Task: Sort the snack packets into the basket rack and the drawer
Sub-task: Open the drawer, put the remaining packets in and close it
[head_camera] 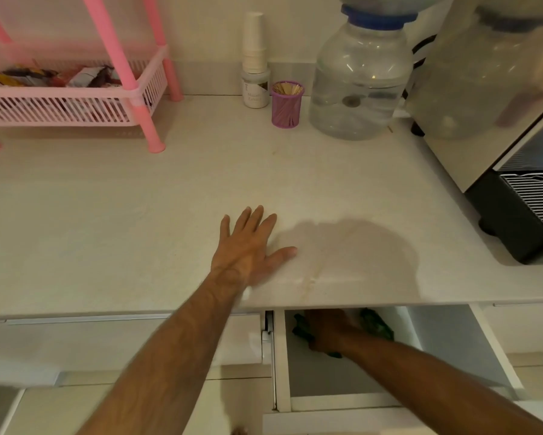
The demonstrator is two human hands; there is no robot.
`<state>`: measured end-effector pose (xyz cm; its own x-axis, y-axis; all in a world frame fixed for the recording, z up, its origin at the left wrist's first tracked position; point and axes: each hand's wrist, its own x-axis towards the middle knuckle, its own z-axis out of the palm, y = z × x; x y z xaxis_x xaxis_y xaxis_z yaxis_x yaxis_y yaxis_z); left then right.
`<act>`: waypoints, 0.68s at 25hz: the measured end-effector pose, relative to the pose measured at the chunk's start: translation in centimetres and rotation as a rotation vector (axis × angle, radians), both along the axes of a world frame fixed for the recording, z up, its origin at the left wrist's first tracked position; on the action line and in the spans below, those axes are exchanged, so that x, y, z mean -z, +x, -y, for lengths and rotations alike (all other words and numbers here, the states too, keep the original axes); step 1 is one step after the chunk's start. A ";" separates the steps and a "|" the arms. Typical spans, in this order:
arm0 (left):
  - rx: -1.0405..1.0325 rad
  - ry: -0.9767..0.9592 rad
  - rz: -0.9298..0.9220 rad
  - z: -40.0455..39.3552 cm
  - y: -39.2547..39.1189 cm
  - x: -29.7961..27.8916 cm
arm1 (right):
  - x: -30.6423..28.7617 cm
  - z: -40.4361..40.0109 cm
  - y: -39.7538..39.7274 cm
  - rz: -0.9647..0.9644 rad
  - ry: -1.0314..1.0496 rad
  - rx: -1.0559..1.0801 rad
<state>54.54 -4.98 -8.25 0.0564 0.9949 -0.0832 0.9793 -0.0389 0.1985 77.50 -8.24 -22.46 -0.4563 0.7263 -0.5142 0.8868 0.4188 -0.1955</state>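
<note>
While the left hand (251, 249) lies flat on the table (138, 215), fingers spread and empty, the right hand (329, 331) reaches into the open drawer (342, 378). Green snack packets (376, 324) sit under and around its fingers; grip unclear in shadow. More packets (85, 77) fill the pink basket rack (75, 105), far left.

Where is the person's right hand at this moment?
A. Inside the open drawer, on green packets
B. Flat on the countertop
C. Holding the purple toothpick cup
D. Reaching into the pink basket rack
A: the right hand is down inside the open drawer, over green packets, while the left hand lies flat on the countertop.
</note>
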 end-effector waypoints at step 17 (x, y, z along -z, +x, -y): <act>0.002 -0.003 -0.054 0.5 0.3 -0.4 | -7.9 3.6 0.7 -0.158 0.207 -0.115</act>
